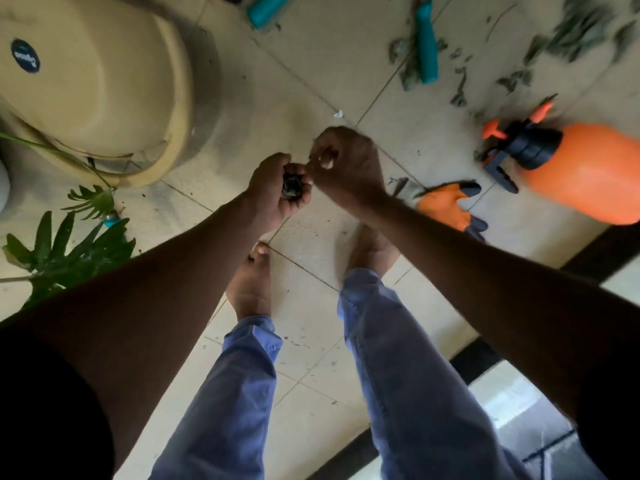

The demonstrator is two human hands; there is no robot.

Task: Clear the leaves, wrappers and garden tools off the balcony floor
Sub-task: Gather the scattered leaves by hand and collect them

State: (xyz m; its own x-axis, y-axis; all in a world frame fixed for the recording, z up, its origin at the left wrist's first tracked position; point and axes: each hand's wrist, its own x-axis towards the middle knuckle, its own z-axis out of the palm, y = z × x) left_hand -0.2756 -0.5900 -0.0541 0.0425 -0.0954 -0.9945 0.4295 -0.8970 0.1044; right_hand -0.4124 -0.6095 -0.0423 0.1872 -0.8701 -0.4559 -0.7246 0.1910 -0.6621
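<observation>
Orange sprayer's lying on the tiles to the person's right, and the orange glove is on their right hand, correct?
Not quite. The head view shows the orange glove lying on the tiles, beside the orange sprayer; the right hand is bare. The sprayer part is right.

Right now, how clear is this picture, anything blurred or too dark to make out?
Head view: the orange sprayer and the leaves at top right are smeared by motion blur; the forearms in the foreground sit in deep shadow; the wide lens bows the floor tile lines; the left hand grips a small dark bundle too dim to identify, and the right hand is slightly soft.
</observation>
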